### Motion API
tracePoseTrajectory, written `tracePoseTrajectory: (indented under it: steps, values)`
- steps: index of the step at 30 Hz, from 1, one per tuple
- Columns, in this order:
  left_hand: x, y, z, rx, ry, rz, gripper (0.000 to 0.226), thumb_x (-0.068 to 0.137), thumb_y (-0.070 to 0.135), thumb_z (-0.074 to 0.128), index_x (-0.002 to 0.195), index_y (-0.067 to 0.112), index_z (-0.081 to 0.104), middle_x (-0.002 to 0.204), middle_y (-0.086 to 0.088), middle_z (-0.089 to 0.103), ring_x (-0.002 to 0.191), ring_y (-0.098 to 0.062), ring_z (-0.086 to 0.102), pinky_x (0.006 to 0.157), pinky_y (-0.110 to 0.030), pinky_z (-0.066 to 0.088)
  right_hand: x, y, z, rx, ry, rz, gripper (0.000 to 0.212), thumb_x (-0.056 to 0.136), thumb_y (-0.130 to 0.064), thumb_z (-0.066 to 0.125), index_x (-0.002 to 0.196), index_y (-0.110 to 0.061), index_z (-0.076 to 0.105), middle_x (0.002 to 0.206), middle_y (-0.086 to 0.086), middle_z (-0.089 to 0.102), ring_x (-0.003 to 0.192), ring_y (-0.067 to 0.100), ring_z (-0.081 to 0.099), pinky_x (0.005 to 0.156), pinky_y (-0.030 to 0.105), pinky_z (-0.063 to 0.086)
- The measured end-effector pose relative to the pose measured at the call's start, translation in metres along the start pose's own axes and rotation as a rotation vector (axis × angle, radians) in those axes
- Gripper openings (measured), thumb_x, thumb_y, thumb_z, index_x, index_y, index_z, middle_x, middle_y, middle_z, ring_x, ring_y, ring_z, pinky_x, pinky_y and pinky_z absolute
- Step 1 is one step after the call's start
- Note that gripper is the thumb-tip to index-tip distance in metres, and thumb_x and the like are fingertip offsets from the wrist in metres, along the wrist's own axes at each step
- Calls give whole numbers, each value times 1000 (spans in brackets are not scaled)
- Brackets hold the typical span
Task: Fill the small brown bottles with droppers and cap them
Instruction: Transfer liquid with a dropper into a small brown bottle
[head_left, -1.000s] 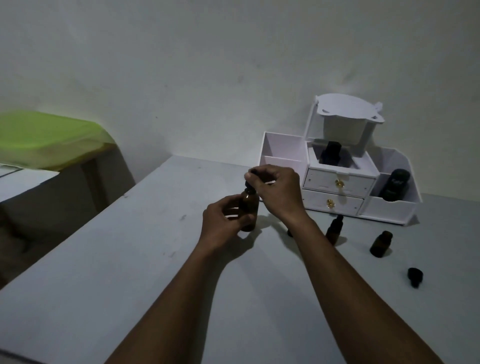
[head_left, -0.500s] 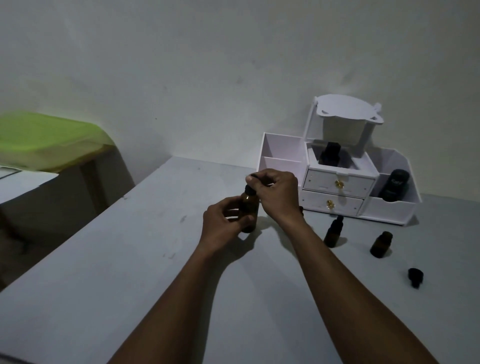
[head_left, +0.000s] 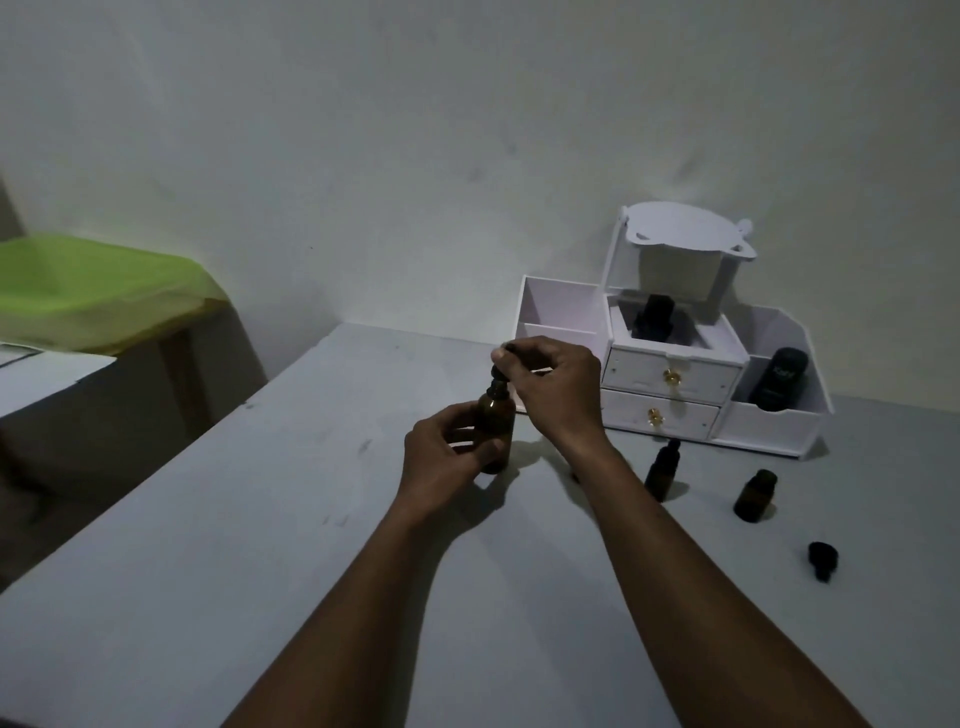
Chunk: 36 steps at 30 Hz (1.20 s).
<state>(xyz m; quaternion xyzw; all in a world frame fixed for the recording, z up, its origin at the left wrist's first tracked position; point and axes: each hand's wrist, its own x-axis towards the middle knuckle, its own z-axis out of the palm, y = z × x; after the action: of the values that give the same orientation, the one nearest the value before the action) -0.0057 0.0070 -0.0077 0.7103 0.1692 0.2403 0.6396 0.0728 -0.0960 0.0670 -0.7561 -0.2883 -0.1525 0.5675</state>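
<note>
A brown glass bottle (head_left: 496, 426) stands on the grey table (head_left: 260, 545), and my left hand (head_left: 447, 457) grips its body. Above it my right hand (head_left: 550, 389) pinches the black dropper top (head_left: 500, 376) sitting at the bottle's neck. To the right stand a small brown bottle with a dropper cap (head_left: 662, 470) and an uncapped small brown bottle (head_left: 755, 496). A loose black dropper cap (head_left: 823, 560) lies on the table further right.
A white desk organiser (head_left: 670, 382) with two drawers stands against the wall, with dark bottles (head_left: 779, 379) in its compartments. A green plastic lid (head_left: 88, 291) covers a stand at the left. The table's left edge runs diagonally.
My right hand has shifted slightly at the dropper top while my left hand keeps the bottle in place. The other bottles and the cap have not moved.
</note>
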Motion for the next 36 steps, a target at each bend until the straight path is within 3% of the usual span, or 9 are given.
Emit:
tracePoseTrajectory:
  steps: [4,7,12,15,19,23,29,33,36]
  values:
    - [-4,3,3,6,33,2,65,74,18,89,131,30,62,132,3,63,116,-20,61,94,-36,51,8,-16,-7,58,36,-42,16,87,-24,75,97,-12,77,81,-4,75,71,-8,68,66,4,50]
    - [-13,7,6,114,155,130,76,73,33,89,139,38,52,147,6,50,128,-16,49,105,-42,45,21,-35,-20,99,79,-95,15,87,-23,75,94,-11,76,79,-4,75,71,-2,71,68,10,54]
    - [-37,15,17,140,409,331,57,82,20,82,133,24,57,129,5,59,115,-14,55,95,-40,54,37,-64,-50,126,157,-192,12,88,-25,73,92,-13,76,73,-14,71,70,-4,70,71,12,55]
    - [-59,27,39,44,326,363,52,83,9,80,125,28,56,115,13,63,97,-1,61,81,-17,54,36,-69,-76,188,194,-189,15,87,-23,74,89,-9,75,74,-5,74,69,2,72,71,20,57]
    - [-86,42,85,18,61,325,41,85,12,78,108,39,58,94,13,66,89,1,65,70,-11,53,23,-56,-120,175,247,-191,14,87,-21,74,90,-8,74,76,-5,74,69,2,72,68,22,58]
    - [-97,44,140,51,-229,185,43,87,20,77,121,38,58,114,20,64,103,1,62,81,-7,52,3,-29,-170,44,300,-180,11,87,-25,74,97,-19,75,83,-11,74,77,1,71,73,21,58]
    - [-101,41,205,55,-322,8,63,91,21,73,147,30,46,153,7,45,137,-14,45,108,-32,40,-15,17,-228,34,378,-46,5,85,-24,77,89,-24,76,77,-7,75,72,11,74,68,42,63]
    - [-93,41,226,26,-324,-46,67,91,15,73,150,23,43,155,1,43,140,-18,42,106,-31,39,-23,45,-238,-31,431,-3,14,85,-21,76,96,-12,78,78,-9,74,70,1,70,67,22,57]
    - [-82,43,233,23,-323,-84,68,89,11,75,149,21,45,152,-2,45,138,-20,45,105,-33,42,-25,59,-238,-78,450,18,18,85,-26,76,97,-13,78,82,-7,74,74,3,70,70,16,56]
